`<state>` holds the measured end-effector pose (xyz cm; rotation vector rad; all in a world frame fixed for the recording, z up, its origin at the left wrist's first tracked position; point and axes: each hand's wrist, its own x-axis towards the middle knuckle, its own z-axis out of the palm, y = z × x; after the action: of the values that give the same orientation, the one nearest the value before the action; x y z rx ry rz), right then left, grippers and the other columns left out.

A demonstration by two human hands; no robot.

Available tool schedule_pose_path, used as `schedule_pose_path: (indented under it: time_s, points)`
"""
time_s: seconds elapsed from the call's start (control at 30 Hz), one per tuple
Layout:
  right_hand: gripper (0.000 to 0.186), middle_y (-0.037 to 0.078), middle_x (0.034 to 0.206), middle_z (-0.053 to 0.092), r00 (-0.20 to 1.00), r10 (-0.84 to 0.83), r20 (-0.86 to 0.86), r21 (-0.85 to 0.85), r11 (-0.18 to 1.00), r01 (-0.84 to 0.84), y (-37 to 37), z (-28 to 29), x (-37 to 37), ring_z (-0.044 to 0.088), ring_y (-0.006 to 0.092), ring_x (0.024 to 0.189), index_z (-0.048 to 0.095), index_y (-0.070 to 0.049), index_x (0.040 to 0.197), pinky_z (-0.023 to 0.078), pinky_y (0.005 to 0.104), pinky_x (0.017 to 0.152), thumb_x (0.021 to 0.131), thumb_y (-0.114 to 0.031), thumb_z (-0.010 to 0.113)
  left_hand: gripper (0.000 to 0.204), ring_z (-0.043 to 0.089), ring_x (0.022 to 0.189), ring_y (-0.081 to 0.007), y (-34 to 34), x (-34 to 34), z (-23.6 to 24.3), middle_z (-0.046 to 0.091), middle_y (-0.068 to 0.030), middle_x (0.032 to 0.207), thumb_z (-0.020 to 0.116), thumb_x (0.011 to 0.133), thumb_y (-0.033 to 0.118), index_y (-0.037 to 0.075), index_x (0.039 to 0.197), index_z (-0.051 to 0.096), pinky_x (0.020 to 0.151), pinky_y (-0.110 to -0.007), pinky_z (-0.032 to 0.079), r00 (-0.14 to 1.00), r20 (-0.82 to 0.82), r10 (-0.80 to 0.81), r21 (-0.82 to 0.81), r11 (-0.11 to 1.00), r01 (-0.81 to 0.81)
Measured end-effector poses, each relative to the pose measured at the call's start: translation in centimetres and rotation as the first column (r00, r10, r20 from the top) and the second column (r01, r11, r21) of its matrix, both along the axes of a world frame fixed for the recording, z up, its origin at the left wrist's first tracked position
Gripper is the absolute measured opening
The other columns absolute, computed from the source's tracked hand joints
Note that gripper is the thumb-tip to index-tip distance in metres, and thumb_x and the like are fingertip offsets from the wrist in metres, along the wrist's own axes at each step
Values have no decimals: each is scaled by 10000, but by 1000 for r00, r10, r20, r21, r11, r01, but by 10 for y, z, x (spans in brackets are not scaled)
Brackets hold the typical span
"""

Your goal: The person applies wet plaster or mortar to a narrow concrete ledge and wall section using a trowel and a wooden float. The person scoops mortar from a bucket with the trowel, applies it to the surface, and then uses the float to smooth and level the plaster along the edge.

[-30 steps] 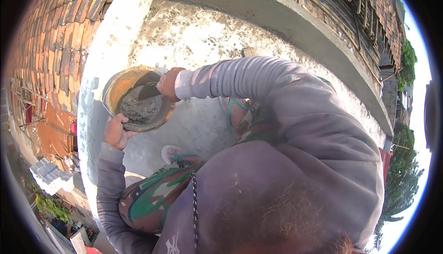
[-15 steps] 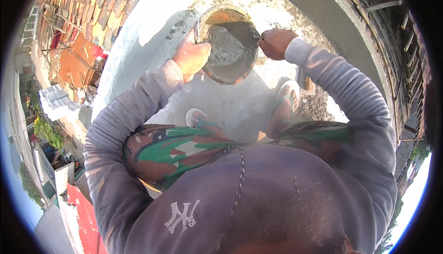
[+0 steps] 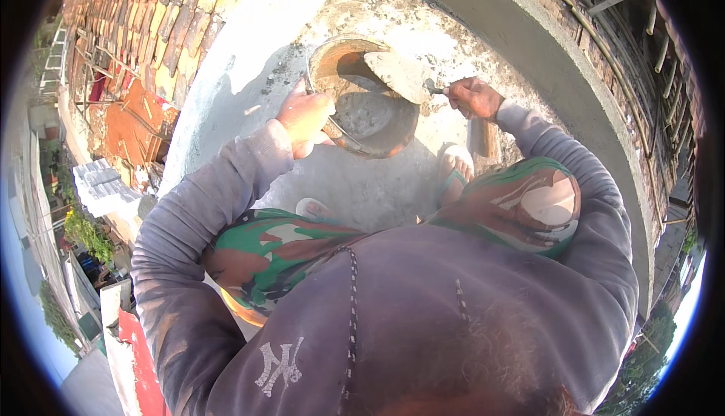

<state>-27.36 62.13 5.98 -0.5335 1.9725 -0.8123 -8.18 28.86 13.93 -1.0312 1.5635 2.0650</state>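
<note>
A round bucket (image 3: pixel 389 142) stands tilted toward me on the concrete, with wet grey mortar (image 3: pixel 366 116) inside. My left hand (image 3: pixel 303 117) is closed on the bucket's left rim, thumb on top. In my right hand (image 3: pixel 474 98), fingers wrapped round its handle, is a trowel (image 3: pixel 402 76). Its broad blade reaches over the bucket's far right rim and looks coated with pale grey mortar. Part of the bucket's mouth is hidden under the blade.
My sandalled foot (image 3: pixel 455 165) is close to the bucket's near right side, beside a brick-like block (image 3: pixel 483 140). A low plastered wall (image 3: pixel 581 61) curves along the right. Roof tiles (image 3: pixel 174 19) lie beyond the pale ledge at the left.
The trowel has come up out of the bucket, its blade now in view above the rim. My right hand has moved right and slightly nearer. My right knee has come into clearer view.
</note>
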Motion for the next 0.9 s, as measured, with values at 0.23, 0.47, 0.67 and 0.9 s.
schedule_pose_path:
  time_s: [0.23,0.47,0.67,0.9]
  points:
    - [434,31,682,604,994,87,65,-50,995,-83,61,10,9,591,150,669,744,-65,962,482,334,646,984,-468,583,462,690,1074,-354,-2,15,-15,588,-148,1270,525,911,62,106,1359,422,834,-569,625,999,19,-26,6,1000,26]
    - [359,69,736,695,852,-214,478,-8,969,248,223,-41,-15,636,147,573,767,-48,1035,530,303,523,934,-391,736,468,685,1103,-387,3,0,-20,588,-246,1289,450,901,82,-87,1336,425,898,-550,624,991,132,-24,-22,999,28]
    - [435,41,606,588,807,-492,-327,167,810,562,292,46,-92,526,118,449,765,-33,1036,423,306,404,994,-444,632,473,691,1099,-391,15,2,0,593,-243,1287,445,905,81,-85,1347,421,896,-542,630,993,116,-14,-49,999,19]
    - [444,100,632,602,863,-158,-480,119,963,243,227,109,-50,602,177,561,736,-19,1004,499,351,561,986,-455,651,527,712,1076,-371,27,-21,-14,604,-214,1290,462,926,82,-4,1434,354,861,-532,640,990,97,-98,-127,986,110]
